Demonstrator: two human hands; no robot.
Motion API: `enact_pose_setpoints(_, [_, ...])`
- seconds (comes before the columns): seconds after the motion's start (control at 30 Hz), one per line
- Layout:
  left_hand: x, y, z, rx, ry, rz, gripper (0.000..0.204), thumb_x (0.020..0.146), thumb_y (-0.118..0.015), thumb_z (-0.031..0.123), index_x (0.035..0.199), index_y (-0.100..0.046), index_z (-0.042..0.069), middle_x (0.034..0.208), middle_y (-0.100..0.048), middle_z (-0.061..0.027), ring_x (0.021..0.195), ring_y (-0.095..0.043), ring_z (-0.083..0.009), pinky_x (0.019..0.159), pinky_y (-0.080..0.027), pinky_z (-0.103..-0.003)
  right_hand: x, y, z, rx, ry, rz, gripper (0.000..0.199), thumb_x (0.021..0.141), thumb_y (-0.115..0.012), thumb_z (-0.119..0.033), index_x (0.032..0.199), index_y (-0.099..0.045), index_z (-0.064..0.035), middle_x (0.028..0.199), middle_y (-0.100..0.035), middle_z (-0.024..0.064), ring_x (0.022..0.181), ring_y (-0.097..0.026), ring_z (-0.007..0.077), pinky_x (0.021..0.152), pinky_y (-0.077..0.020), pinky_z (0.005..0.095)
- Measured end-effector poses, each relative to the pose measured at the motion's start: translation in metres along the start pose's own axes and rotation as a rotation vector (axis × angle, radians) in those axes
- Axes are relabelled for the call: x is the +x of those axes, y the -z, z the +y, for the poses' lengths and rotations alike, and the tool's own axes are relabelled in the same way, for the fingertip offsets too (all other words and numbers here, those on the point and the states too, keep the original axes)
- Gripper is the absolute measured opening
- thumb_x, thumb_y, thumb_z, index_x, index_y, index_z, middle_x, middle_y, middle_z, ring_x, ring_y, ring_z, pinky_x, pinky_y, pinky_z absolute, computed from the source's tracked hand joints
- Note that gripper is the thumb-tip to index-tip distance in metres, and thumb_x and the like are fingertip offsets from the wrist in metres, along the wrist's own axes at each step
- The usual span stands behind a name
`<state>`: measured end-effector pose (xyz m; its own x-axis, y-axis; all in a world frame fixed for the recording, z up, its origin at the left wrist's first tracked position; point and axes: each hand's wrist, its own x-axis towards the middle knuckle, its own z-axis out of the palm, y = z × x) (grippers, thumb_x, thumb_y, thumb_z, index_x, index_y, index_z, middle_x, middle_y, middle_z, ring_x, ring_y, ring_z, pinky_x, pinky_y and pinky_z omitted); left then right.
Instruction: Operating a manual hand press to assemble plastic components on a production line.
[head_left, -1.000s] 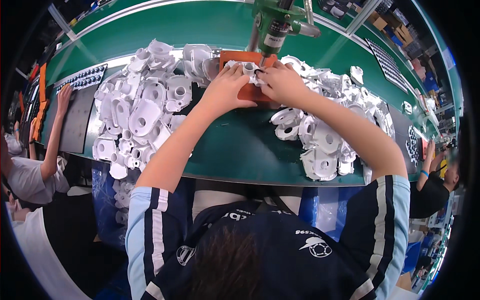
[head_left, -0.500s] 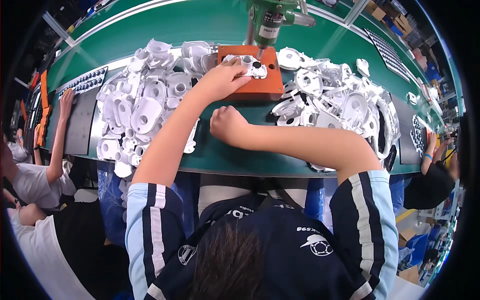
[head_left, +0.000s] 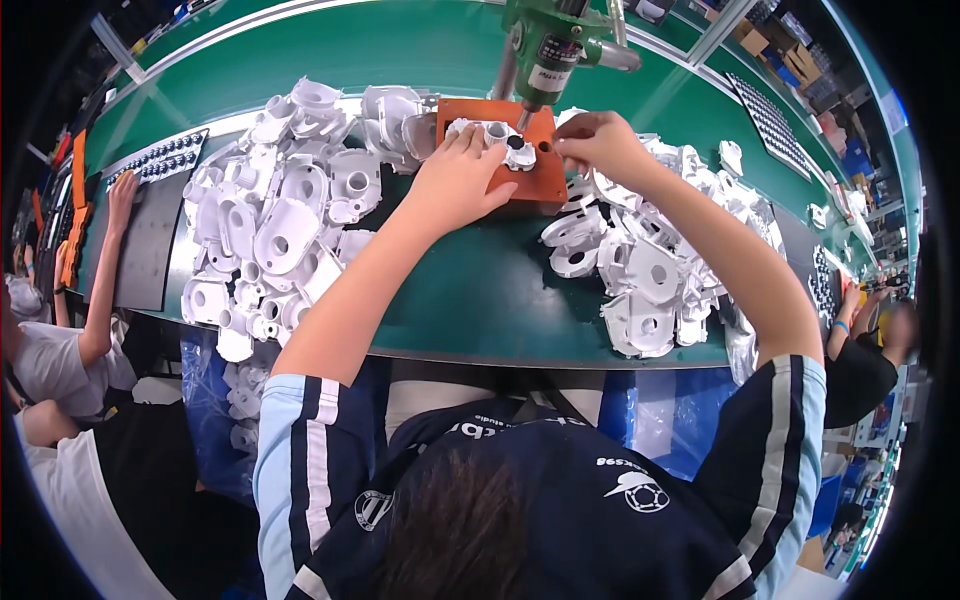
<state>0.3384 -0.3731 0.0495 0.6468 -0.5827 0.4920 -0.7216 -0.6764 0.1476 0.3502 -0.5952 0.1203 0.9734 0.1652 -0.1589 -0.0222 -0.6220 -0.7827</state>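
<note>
The white part [head_left: 521,158] lies on top of the orange block [head_left: 543,183], nearer its far edge than its near one. Its long axis runs from left to right, roughly along the bench's [head_left: 450,310] near edge, with the right end swung a little toward that edge; its short tube [head_left: 496,131] points upward. Just right of the tube, a round black spot shows in the part; whether it is a hole or an insert is too small to tell. The left hand [head_left: 458,172] is open, its fingers lying over the part's left end and its thumb spread toward the block's near edge. The right hand [head_left: 597,142] is at the block's right edge, fingers bent and thumb close to them; whether it grips anything cannot be told. The green drill [head_left: 552,62] stands at the block's far edge, its lower tip slanting down beside the part's far side. White parts are heaped on the bench to the left [head_left: 290,210] and right [head_left: 650,270] of the block. Toward the bench's left end, a co-worker's hand [head_left: 122,195] is over a dark board [head_left: 148,255], near a rack of small dark pieces [head_left: 160,158].
</note>
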Motion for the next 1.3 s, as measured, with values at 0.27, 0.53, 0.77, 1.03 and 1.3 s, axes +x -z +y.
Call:
enact_pose_setpoints(0.27, [-0.001,0.007,0.002,-0.054,0.032,-0.072,0.052,0.081,-0.059,0.036,0.114,-0.048,-0.001,0.124,-0.044,-0.0290,0.117,-0.043,-0.0411,0.099,-0.036,-0.043,0.044,-0.037,0.030,0.062,0.257,0.128,0.017,0.075,-0.068,-0.013,0.081,-0.063,0.0027,0.077,-0.061,0.0069,0.070,-0.059,0.0121,0.063,-0.0466,0.0246])
enact_pose_setpoints(0.53, [-0.002,0.004,0.003,-0.025,0.034,-0.037,0.050,0.081,-0.060,0.036,0.112,-0.049,-0.001,0.123,-0.046,-0.0289,0.118,-0.043,-0.0405,0.099,-0.036,-0.043,0.037,-0.043,0.027,-0.145,0.315,0.230,0.019,0.079,-0.065,-0.016,0.084,-0.064,0.0021,0.078,-0.061,0.0065,0.065,-0.054,0.0111,0.064,-0.0440,0.0258])
enact_pose_setpoints(0.77, [-0.002,0.005,0.003,-0.038,0.038,-0.019,0.050,0.081,-0.060,0.036,0.111,-0.048,-0.002,0.124,-0.045,-0.0280,0.119,-0.042,-0.0397,0.101,-0.034,-0.043,0.002,-0.034,0.017,-0.645,0.701,0.150,0.036,0.080,-0.061,-0.025,0.107,-0.061,-0.0026,0.107,-0.059,0.0154,0.105,-0.051,0.0296,0.089,-0.0405,0.0391])
enact_pose_setpoints(1.03, [-0.003,0.004,0.003,-0.038,0.041,-0.035,0.050,0.080,-0.061,0.037,0.110,-0.049,-0.001,0.125,-0.045,-0.0272,0.120,-0.041,-0.0399,0.102,-0.033,-0.043,-0.013,-0.026,0.013,-0.763,0.409,-0.044,0.065,0.083,-0.057,-0.044,0.131,-0.041,-0.0030,0.141,-0.027,0.0203,0.130,-0.027,0.0361,0.104,-0.0241,0.0461])
enact_pose_setpoints(1.3, [-0.003,0.002,0.002,-0.083,0.037,0.003,0.050,0.073,-0.066,0.040,0.104,-0.052,0.004,0.115,-0.052,-0.0282,0.118,-0.044,-0.0394,0.101,-0.033,-0.045,0.098,0.157,0.016,-1.290,0.077,0.235,0.032,0.087,-0.050,-0.022,0.108,-0.055,0.0012,0.108,-0.058,0.0217,0.094,-0.060,0.0347,0.084,-0.0462,0.0402])
